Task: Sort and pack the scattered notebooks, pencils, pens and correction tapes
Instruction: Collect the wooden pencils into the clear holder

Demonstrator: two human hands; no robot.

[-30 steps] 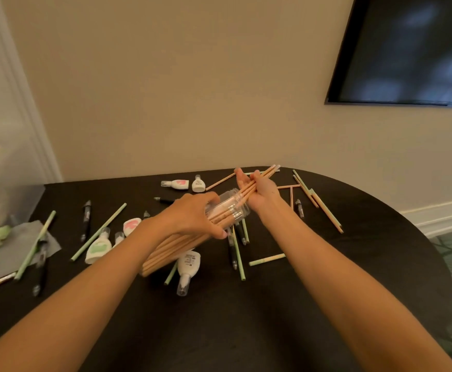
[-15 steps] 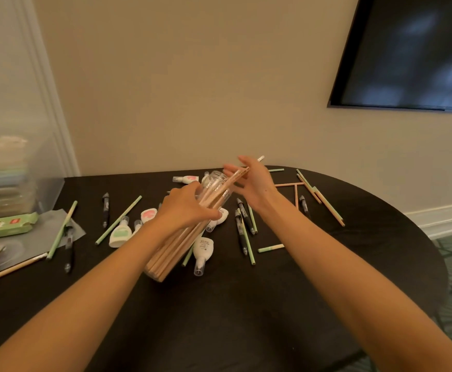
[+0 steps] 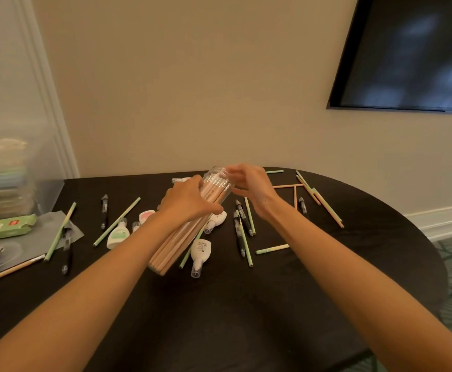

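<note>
Head view, hands: the left hand (image 3: 190, 202) wraps around the middle of a clear plastic tube (image 3: 216, 183) and holds it tilted. The right hand (image 3: 251, 189) sits at the tube's open mouth, fingers bent over the rim; whether they pinch it cannot be told.
Tube: it is packed with tan pencils (image 3: 176, 245), its lower end down at the dark table (image 3: 219, 304), its mouth raised toward the wall.
Handling: the tube looks light, smooth and probably slippery, with thin walls that could crack. A full wrap at mid-body seems the safest hold. The pencils are stiff and light and are apt to slide out if the mouth dips.
Around it: correction tapes (image 3: 200, 249), black pens (image 3: 104, 209), green pencils (image 3: 116, 222) and loose tan pencils (image 3: 284, 186) lie scattered.
Far left: a green carton (image 3: 4, 228) lies beside a clear bin (image 3: 2, 183) of stacked, blurred items, possibly notebooks.
</note>
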